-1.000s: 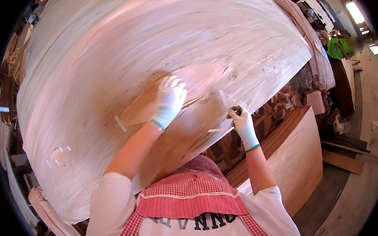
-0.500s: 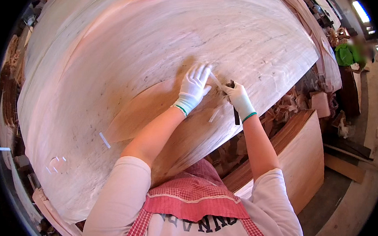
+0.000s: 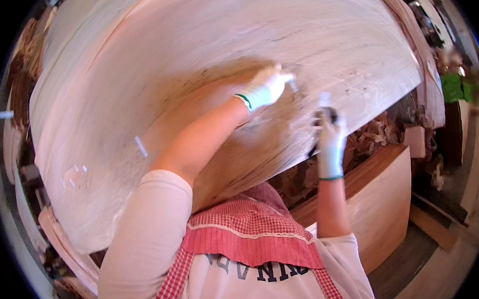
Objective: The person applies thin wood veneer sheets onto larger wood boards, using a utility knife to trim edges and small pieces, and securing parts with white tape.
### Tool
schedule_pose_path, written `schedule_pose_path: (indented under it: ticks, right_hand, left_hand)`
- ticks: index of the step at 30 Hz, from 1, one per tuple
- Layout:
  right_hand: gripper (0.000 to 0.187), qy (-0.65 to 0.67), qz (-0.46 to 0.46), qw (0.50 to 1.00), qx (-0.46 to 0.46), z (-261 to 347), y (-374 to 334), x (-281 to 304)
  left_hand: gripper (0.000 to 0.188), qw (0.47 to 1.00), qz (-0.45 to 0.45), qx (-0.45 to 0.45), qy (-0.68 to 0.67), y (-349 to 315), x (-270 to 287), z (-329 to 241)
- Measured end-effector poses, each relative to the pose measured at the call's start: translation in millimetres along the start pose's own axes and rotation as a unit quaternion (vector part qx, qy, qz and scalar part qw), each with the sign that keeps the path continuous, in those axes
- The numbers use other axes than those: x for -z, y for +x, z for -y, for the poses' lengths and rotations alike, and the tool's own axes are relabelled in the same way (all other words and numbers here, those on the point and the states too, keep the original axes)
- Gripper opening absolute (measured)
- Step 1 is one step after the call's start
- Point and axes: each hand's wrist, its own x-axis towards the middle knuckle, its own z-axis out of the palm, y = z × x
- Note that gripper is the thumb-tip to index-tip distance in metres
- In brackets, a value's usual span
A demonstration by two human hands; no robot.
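A broad, pale wood veneer sheet fills the area before me, with a browner, curved piece of veneer under my left forearm. My left hand, in a white glove with a green cuff, is low over the sheet. Its fingers are smeared by motion, beside a short white strip. Farther right, near the sheet's edge, my gloved right hand grips a dark, narrow tool; blur hides its exact kind. Another white strip shows just beyond the right fingers.
More white strips lie on the veneer at left. A stack of wood sheets stands at lower right, with torn veneer scraps behind it. Someone in green is at the far right.
My hands have moved apart: the left one slightly right and farther away, the right one right and nearer me. A white strip now shows by each hand. The view has shifted slightly.
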Motion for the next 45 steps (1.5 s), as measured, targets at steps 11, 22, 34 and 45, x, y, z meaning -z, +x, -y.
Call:
schedule_pose_path:
  ticks: [11,22,34,45]
  right_hand:
    - [0.010,-0.096,0.212,0.970,-0.076,-17.8,-117.8,8.1]
    - [0.025,-0.057,0.234,0.964,-0.113,-46.5,-92.5,-121.1]
    - [0.041,-0.268,0.180,0.946,0.039,-104.5,-53.5,-153.5]
    - [0.035,-0.410,0.175,0.890,0.095,-79.9,-84.9,-122.0]
  left_hand:
    - [0.035,0.984,-0.126,0.119,0.042,-235.7,25.7,-6.8]
    - [0.018,0.966,-0.253,0.021,0.053,-249.2,-17.4,12.7]
    - [0.030,0.964,-0.259,0.044,0.034,-245.8,-2.1,-1.3]
    - [0.055,0.964,0.030,0.061,0.257,-241.8,1.7,-31.9]
